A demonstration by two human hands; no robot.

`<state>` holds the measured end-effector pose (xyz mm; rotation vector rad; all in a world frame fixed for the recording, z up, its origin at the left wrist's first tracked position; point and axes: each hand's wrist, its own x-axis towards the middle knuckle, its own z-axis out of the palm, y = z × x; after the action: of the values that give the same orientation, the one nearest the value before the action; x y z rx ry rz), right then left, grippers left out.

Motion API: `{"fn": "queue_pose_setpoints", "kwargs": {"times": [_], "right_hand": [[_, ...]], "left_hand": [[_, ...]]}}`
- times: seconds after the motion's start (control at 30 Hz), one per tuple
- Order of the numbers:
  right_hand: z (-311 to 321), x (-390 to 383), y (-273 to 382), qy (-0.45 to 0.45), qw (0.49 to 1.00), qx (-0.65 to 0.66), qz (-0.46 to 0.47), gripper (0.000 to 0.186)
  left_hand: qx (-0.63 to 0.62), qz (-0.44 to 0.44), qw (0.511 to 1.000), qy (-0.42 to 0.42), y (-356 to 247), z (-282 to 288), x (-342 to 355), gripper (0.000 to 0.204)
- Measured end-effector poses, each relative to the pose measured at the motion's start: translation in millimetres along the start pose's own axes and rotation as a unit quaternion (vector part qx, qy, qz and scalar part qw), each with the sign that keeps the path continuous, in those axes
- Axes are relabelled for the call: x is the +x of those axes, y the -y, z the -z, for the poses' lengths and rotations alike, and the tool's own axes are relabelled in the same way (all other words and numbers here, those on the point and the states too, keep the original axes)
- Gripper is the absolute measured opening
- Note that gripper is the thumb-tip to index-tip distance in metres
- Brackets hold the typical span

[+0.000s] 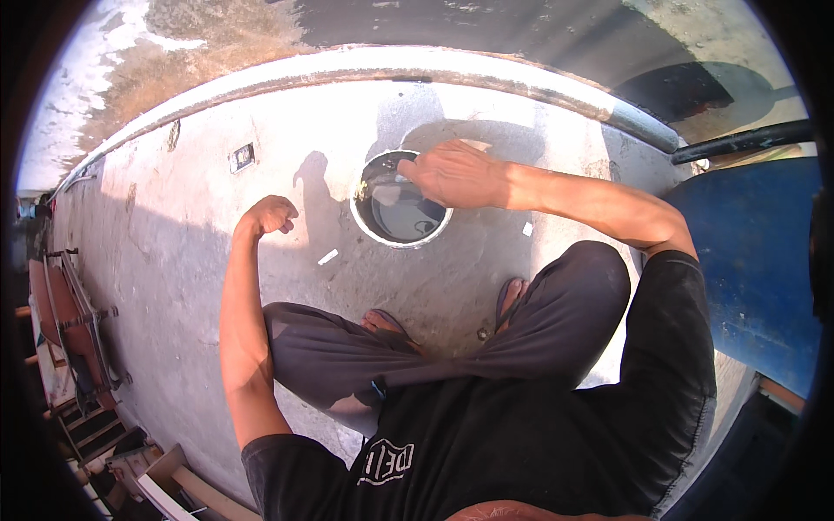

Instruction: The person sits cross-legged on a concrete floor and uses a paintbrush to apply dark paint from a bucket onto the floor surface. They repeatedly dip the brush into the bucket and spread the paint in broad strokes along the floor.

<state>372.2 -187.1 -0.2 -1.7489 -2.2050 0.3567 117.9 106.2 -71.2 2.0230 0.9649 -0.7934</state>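
The right hand (465,176) curls over the bucket (401,244), presumably to work above its liquid (400,217); how far its fingers close, or on what, I cannot tell. The left hand (271,214), loosely fisted with nothing visible in it, hangs aside, perhaps for balance. Round and pale-rimmed, the bucket stands on concrete (295,278) beyond the feet (387,323), its liquid grey and shiny.

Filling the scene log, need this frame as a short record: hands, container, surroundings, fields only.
Left hand: curled, left of the bucket, apart from it; nothing visible in it
Right hand: over the bucket's upper-right rim; whether it holds anything is unclear
Bucket: round, pale rim, on the ground
Contents: what looks like grey liquid
Ground: concrete, part sunlit, part shaded
Beyond bucket: long pipe
Far right: blue surface
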Motion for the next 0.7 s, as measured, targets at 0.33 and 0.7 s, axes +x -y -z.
{"fn": "queue_pose_setpoints", "kwargs": {"times": [0.33, 0.7], "right_hand": [[-12.3, -7.1, 6.3, -0.083, 0.994, -0.076, -0.017, 0.009], [-9.3, 1.2, 9.8, -0.012, 0.985, 0.142, -0.093, 0.02]], "left_hand": [[-0.018, -0.006, 1.0, 0.013, 7.5, -0.5, 6.6, 0.031], [0.032, -0.035, 0.999, -0.014, 11.5, -3.6, 17.3, 0.029]]}}
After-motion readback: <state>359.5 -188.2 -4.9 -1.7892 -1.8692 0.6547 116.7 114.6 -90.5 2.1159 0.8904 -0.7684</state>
